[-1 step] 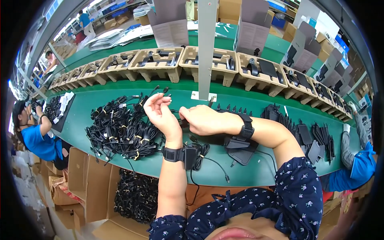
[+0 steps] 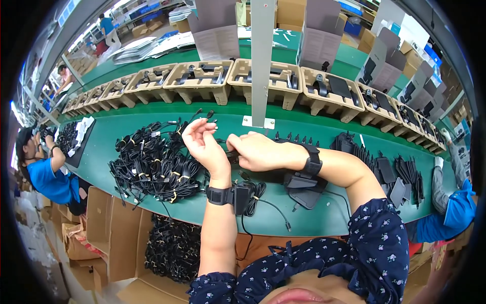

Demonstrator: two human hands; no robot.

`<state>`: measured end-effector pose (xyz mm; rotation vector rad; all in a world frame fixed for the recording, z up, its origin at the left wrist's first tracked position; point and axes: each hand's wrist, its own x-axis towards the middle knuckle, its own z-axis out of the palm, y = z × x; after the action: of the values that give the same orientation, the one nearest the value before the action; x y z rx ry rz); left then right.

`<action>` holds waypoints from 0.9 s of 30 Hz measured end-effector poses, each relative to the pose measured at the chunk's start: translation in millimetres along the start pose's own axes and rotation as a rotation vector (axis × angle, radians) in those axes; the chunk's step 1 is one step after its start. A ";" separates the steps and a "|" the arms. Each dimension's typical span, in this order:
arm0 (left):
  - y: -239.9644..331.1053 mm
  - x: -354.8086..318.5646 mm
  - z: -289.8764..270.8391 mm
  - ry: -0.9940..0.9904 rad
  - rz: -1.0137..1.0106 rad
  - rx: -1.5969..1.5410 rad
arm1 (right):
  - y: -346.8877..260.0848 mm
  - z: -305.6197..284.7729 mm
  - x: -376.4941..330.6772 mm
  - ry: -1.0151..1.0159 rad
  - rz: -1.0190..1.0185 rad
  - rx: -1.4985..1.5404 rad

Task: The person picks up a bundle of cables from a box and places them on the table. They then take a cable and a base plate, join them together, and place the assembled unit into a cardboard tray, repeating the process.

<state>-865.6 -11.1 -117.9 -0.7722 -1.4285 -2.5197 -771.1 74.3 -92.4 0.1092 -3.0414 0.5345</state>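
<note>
Both hands are raised over the green bench, each wrist wearing a black strapped device. My left hand is palm up, its fingertips pinching the thin end of a black cable. My right hand is closed around the same cable just to the right, and the two hands almost touch. A big heap of bundled black cables with yellow ties lies directly left of my left hand. More coiled cable rests under my wrists.
Black adapters stand in rows on the right. Brown pulp trays with black parts line the far side, behind a grey post. A cardboard box of cables sits below the bench. People in blue work at left and right.
</note>
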 end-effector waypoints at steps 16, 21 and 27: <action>-13.4 -15.6 4.9 -0.696 -0.356 -0.030 | 11.0 -42.6 -37.0 0.525 -0.077 1.147; 0.1 -28.8 12.9 -0.773 -0.817 -0.356 | 16.0 -30.2 -37.5 0.586 -0.093 1.250; -0.4 -31.8 3.0 -1.073 -1.008 -0.297 | 7.9 -49.5 -49.4 0.751 -0.215 -0.351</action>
<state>-837.5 -12.3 -132.9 -2.1437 -2.1346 -3.2261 -720.6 101.7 -51.7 0.1701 -2.2993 0.0000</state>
